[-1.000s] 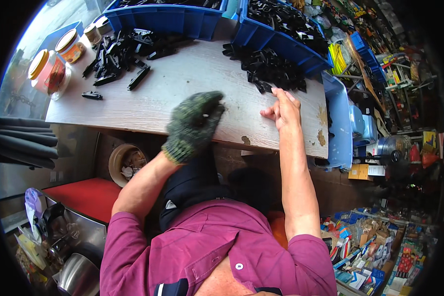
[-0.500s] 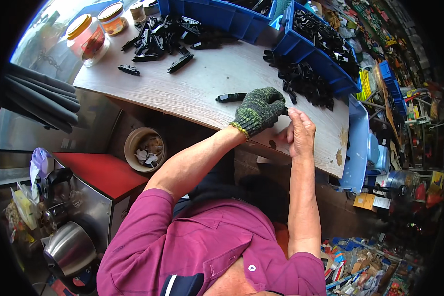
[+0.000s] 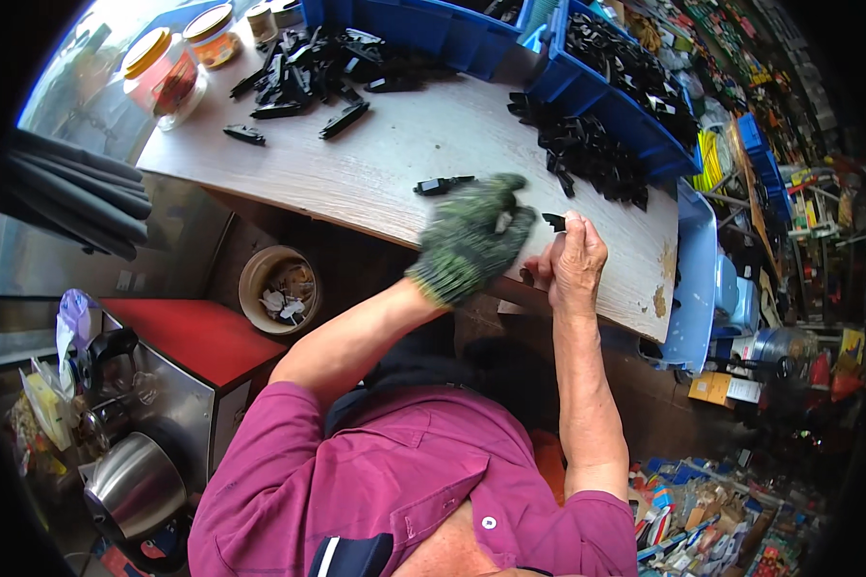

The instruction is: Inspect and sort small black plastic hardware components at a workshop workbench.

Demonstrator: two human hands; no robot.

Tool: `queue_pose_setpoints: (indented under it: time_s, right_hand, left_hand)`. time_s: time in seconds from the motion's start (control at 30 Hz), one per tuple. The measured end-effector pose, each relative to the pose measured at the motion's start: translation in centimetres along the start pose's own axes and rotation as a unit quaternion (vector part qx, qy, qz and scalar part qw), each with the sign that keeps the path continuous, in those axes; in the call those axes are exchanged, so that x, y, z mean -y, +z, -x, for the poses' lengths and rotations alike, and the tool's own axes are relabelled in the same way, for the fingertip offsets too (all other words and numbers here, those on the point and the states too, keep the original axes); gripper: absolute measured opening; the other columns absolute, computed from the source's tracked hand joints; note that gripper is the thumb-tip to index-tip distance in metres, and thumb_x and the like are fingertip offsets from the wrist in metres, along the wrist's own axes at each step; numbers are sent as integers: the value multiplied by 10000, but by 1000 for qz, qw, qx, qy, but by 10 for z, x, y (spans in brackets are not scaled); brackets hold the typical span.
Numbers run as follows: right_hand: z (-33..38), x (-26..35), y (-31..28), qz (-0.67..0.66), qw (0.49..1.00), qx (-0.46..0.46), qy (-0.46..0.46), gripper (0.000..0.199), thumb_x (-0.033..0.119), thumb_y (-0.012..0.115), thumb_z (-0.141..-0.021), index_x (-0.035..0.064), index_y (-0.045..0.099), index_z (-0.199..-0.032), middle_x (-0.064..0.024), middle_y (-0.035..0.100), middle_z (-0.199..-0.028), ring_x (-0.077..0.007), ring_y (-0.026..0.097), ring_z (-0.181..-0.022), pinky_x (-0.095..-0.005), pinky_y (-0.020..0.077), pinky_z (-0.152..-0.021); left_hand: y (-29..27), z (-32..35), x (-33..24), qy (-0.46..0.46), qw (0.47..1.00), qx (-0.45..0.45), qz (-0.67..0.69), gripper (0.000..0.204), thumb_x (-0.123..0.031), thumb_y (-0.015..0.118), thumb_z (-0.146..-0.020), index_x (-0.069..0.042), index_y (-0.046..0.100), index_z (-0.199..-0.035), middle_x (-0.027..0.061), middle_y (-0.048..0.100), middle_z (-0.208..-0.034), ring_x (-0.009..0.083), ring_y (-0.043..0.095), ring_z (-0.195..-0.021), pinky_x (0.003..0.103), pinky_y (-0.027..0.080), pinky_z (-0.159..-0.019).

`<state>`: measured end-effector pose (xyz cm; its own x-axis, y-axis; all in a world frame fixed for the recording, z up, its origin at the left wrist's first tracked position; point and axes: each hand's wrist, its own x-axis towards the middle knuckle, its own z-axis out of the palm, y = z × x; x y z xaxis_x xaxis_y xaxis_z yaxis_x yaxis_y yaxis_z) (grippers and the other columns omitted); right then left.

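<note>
My left hand (image 3: 471, 236), in a dark green knitted glove, hovers over the table's near edge, slightly blurred. Its fingers are apart and I see nothing between them. Just beyond the glove lies a single long black plastic part (image 3: 443, 186). My bare right hand (image 3: 575, 260) is closed, pinching a small black plastic piece (image 3: 554, 222) between thumb and fingertips. A heap of small black pieces (image 3: 592, 159) lies farther right on the table. At the far left is a pile of longer black parts (image 3: 303, 77), with a few lying loose beside it.
Blue crates (image 3: 597, 96) of black parts stand along the far and right sides of the pale table (image 3: 423, 125). Lidded jars (image 3: 164, 82) occupy the far left corner. Below are a waste bin (image 3: 250, 288), a red-topped cabinet (image 3: 183, 332) and a metal kettle (image 3: 137, 481).
My left hand has drawn away from my right hand, moving left and nearer, and its fingers have opened. The small black piece now shows in my right fingertips.
</note>
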<state>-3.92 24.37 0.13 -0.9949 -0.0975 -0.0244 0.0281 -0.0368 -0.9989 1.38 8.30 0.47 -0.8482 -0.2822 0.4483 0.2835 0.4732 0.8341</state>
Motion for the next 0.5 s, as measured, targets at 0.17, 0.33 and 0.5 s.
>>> queue_pose_setpoints:
  time_s: [0.17,0.33,0.5]
  right_hand:
    - [2,2,3,-53,998,-16,14,260,290,545,-1000,79,505,-853,23,312,-453,-114,355,-341,-349,523,-371]
    - [7,8,7,-71,996,-51,34,320,347,518,-1003,89,490,-816,21,280,-455,-124,353,-372,-382,543,-398]
    - [10,7,5,-88,994,-66,9,370,384,505,-1003,76,470,-800,10,285,-465,-136,363,-372,-374,540,-413]
  left_hand:
    - [-62,-8,27,62,929,-11,-364,270,-136,736,-812,-47,661,-1056,155,675,-1054,381,614,-1006,502,478,-872]
    - [-48,-3,19,114,962,82,-235,219,-123,706,-845,-58,657,-1047,152,683,-981,374,644,-917,481,511,-798]
    - [-7,4,11,89,986,144,-7,249,-135,651,-923,-23,665,-1145,199,691,-1052,382,677,-949,424,546,-804]
